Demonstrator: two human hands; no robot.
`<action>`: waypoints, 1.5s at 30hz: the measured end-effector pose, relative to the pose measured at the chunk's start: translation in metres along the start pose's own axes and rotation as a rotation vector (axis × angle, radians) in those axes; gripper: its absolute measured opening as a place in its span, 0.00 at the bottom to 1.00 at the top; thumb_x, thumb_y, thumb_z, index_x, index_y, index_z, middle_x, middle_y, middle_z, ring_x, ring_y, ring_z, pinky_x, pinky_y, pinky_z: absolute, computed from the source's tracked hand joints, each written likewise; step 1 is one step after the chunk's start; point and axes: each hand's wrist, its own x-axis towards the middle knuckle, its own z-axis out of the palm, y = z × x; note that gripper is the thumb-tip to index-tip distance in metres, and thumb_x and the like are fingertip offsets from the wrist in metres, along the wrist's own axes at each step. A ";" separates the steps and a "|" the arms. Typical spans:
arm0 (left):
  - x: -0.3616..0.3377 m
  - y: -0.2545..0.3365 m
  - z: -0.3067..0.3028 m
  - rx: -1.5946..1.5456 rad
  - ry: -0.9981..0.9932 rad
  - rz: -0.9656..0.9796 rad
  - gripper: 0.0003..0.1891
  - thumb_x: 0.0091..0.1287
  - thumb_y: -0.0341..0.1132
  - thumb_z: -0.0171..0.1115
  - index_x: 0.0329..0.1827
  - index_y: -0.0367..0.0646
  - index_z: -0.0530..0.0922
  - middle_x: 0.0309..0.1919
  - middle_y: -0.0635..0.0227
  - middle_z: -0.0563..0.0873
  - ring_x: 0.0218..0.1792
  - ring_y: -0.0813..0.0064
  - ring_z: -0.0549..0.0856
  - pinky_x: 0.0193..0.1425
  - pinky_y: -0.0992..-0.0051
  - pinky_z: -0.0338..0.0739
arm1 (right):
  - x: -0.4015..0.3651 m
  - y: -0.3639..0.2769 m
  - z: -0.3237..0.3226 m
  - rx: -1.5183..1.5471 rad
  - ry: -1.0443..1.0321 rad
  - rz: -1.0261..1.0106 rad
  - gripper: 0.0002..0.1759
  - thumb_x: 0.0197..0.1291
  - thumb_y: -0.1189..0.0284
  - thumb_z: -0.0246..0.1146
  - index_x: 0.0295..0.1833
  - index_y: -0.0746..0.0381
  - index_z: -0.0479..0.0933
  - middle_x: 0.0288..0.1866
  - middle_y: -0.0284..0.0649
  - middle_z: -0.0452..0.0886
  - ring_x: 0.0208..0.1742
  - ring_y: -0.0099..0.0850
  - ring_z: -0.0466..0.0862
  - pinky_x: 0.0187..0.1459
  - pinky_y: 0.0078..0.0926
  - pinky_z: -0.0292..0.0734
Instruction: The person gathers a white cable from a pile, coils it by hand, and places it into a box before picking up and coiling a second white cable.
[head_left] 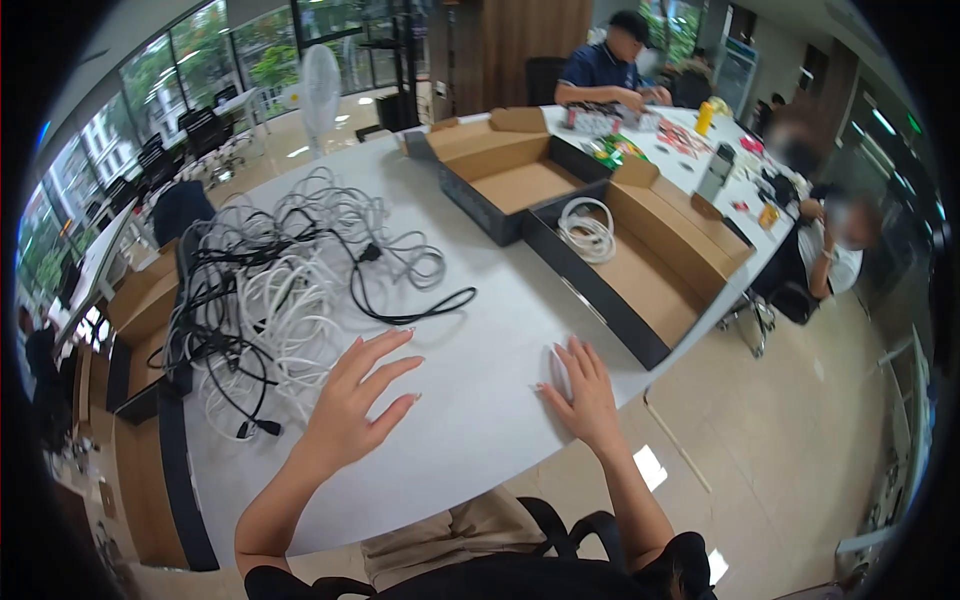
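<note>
My left hand (362, 398) hovers over the white table (480, 400) with its fingers spread and nothing in it. Just beyond its fingertips lies the end of a black cable (430, 308). To its left spreads a tangled heap of white cables (285, 305), black cables and grey cables (345, 205). My right hand (585, 395) is over the table near its right edge, fingers stretched out and empty. Nearest to it is an open black cardboard box (640, 345) with a brown inside. A coiled white cable (588, 232) lies in that box's far left end.
Another open black box (490, 215) stands behind it. More open boxes (180, 480) are at the table's left side. At the far end sit a grey bottle (716, 172), a yellow bottle (705, 118) and a green packet (615, 150). People sit at the back (605, 75) and at the right.
</note>
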 end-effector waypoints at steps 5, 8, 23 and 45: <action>-0.032 0.059 -0.078 0.017 0.539 0.346 0.12 0.50 0.31 0.64 0.39 0.51 0.81 0.45 0.67 0.81 0.45 0.68 0.81 0.51 0.66 0.75 | 0.043 -0.048 0.006 0.001 -0.012 -0.228 0.34 0.50 0.66 0.65 0.64 0.59 0.62 0.67 0.47 0.58 0.68 0.50 0.56 0.65 0.48 0.51; -0.042 0.083 -0.088 0.051 0.785 0.574 0.10 0.53 0.33 0.63 0.38 0.58 0.79 0.39 0.70 0.81 0.38 0.71 0.79 0.43 0.66 0.76 | 0.083 -0.100 0.021 0.056 -0.086 -0.495 0.37 0.50 0.65 0.65 0.65 0.59 0.60 0.67 0.46 0.58 0.68 0.50 0.56 0.66 0.48 0.50; -0.092 0.072 -0.125 0.272 0.400 0.434 0.11 0.54 0.34 0.60 0.41 0.53 0.80 0.42 0.75 0.82 0.42 0.77 0.81 0.49 0.73 0.75 | 0.147 -0.126 0.156 -0.075 -0.033 -0.541 0.20 0.53 0.74 0.58 0.54 0.57 0.72 0.59 0.43 0.71 0.60 0.41 0.69 0.60 0.37 0.63; -0.136 -0.169 -0.168 0.284 0.109 -0.472 0.12 0.42 0.38 0.72 0.28 0.47 0.80 0.59 0.64 0.71 0.60 0.62 0.68 0.63 0.67 0.61 | 0.165 -0.155 0.113 0.369 0.103 -0.437 0.16 0.45 0.83 0.61 0.43 0.63 0.73 0.42 0.42 0.74 0.46 0.40 0.73 0.47 0.32 0.68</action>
